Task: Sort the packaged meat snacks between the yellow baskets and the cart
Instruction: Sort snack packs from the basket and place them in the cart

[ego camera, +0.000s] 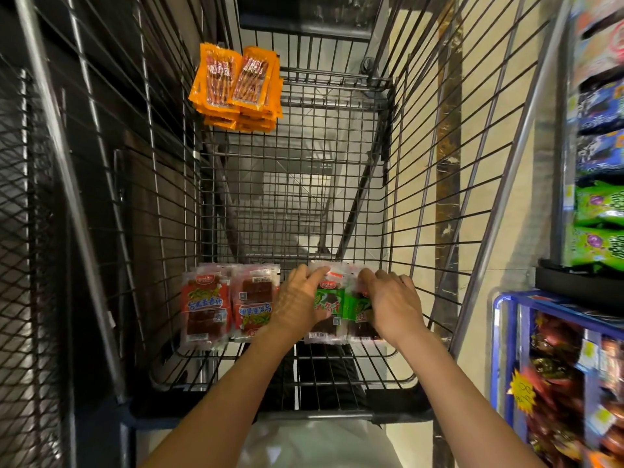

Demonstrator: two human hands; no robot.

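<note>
I look down into a wire shopping cart (337,204). On its near floor lie red-labelled meat snack packs (229,305) at the left and green-labelled packs (332,305) at the right. My left hand (299,302) rests on the green packs' left side, fingers over their far edge. My right hand (391,302) lies over their right side, fingers curled at the top edge. A stack of orange snack packs (236,86) sits at the cart's far left corner. No yellow basket is in view.
Shelves at the right hold green snack bags (597,224) and blue bags (601,106). A blue wire bin (506,332) of red packets stands at the lower right. Dark mesh racking (30,231) runs along the left. Pale floor shows under the cart.
</note>
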